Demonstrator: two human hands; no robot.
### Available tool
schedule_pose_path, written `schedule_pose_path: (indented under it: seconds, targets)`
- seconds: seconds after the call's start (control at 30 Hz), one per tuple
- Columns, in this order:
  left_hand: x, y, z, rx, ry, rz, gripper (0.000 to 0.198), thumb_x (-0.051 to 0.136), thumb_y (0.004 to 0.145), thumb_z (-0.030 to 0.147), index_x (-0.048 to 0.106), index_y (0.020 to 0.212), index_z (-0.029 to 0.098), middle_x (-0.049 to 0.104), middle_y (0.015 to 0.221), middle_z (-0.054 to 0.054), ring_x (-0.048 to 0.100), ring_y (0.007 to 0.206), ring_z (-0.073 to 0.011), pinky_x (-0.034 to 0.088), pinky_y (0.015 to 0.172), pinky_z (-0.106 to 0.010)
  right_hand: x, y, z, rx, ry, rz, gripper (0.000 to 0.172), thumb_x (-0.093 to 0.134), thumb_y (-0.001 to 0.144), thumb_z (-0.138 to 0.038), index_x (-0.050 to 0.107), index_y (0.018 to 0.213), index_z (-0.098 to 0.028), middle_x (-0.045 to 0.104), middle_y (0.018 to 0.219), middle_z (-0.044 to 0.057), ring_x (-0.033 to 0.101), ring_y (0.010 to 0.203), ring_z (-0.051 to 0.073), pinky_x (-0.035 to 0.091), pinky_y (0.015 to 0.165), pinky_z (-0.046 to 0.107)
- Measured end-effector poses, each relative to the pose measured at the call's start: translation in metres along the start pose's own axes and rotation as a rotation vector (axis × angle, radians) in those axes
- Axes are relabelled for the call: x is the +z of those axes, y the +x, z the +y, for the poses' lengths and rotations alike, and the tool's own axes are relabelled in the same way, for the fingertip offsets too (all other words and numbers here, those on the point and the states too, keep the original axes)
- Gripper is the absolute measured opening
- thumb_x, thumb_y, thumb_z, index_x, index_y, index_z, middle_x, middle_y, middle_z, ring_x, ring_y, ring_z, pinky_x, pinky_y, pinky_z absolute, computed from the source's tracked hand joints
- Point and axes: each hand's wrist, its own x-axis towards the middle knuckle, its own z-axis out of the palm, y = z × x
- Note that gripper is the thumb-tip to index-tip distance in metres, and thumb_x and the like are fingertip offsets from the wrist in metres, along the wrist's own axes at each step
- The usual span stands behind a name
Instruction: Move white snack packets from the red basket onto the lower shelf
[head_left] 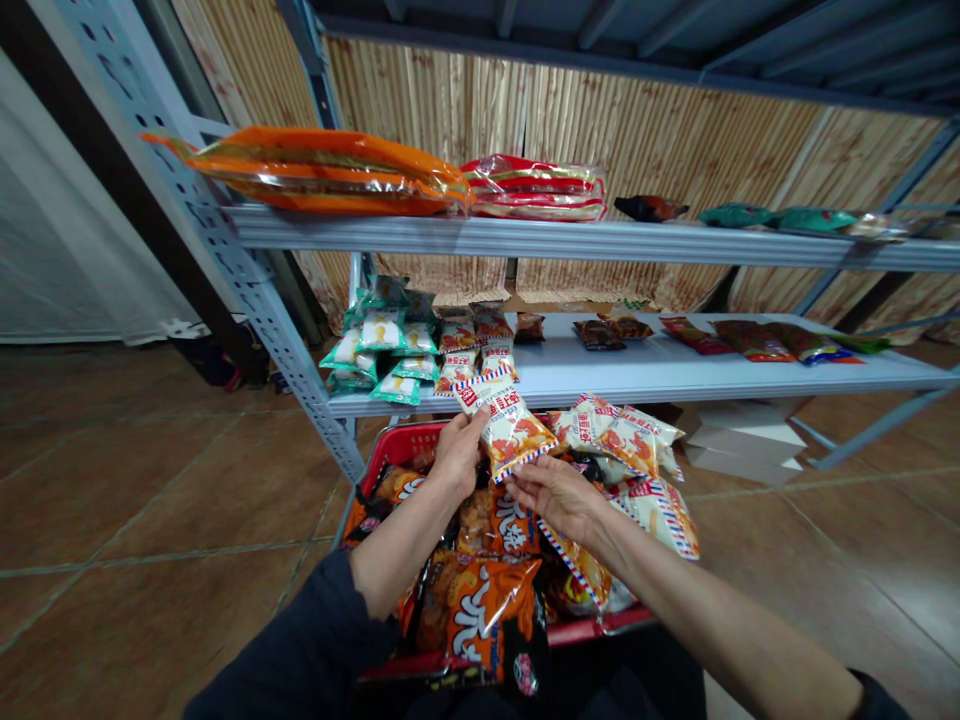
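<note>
My left hand (459, 455) pinches the upper corner of a white snack bag with a striped airmail border (511, 435). My right hand (555, 500) reaches the bag's lower edge from below, its fingers touching the bag, though the grip is hard to make out. Beneath both hands, a red basket (397, 445) is heaped with orange snack bags (487, 620). More striped bags (622, 440) lie in a pile on its far side and partly hide its far rim.
A grey perforated metal shelf rack (570, 240) stands just beyond the basket. Its lower shelf (645, 370) holds green-and-white packets (382, 330) and assorted snacks; large orange bags (322, 170) sit on the upper shelf. Flat white cartons (742, 440) lie on the brown tile floor (150, 500).
</note>
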Motion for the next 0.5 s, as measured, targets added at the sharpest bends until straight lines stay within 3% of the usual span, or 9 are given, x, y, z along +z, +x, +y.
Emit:
schedule_pose_path:
  seconds: [0.5]
  targets:
    - [0.0035,0.0045,-0.0059,-0.084,-0.093,0.000,0.026,0.069,0.065,0.033,0.061,0.078,0.012,0.069,0.075,-0.008,0.063,0.064,-0.0171,0.049,0.066,-0.030,-0.0085,0.0044,0.0094,-0.075,-0.086,-0.013,0.014,0.073,0.061,-0.016,0.063,0.070,-0.011,0.069,0.069,0.005,0.064,0.063,0.011,0.053,0.065,0.021]
